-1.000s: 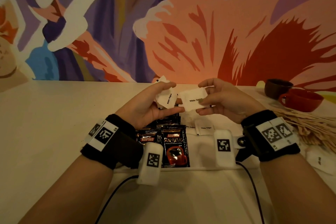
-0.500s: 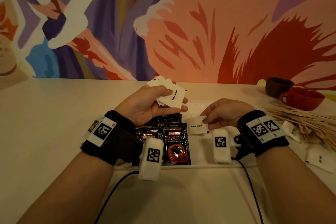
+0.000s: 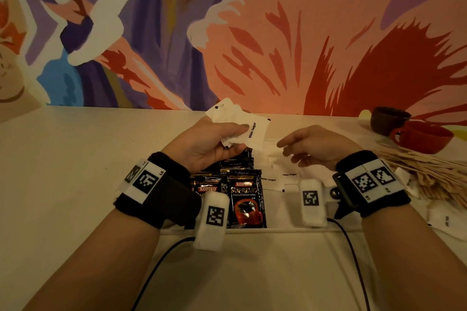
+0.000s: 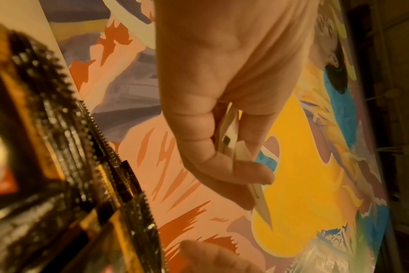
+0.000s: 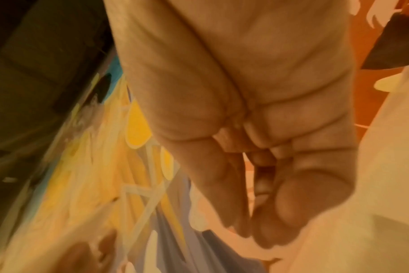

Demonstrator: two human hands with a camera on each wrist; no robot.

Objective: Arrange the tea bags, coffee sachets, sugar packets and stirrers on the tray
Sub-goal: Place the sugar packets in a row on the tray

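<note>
My left hand [image 3: 222, 139] holds a small stack of white sugar packets [image 3: 242, 124] above the tray, thumb on top; the left wrist view shows the packets' edges [image 4: 231, 136] pinched between thumb and fingers. My right hand [image 3: 303, 149] hovers over the tray's middle with loosely curled, empty fingers [image 5: 264, 212]. The white tray [image 3: 278, 230] holds black Kopiko coffee sachets [image 3: 246, 199] on the left and white sugar packets [image 3: 280, 179] laid beside them.
A pile of wooden stirrers [image 3: 427, 171] lies to the right of the tray, with loose white packets [image 3: 444, 219] nearby. A dark cup [image 3: 389, 120] and a red cup [image 3: 422, 136] stand at the back right. A painted wall rises behind the table.
My right hand took a sugar packet from the left hand's stack, lowered it onto the tray beside the coffee sachets, let go and lifted back toward the stack. The left hand rose slightly.
</note>
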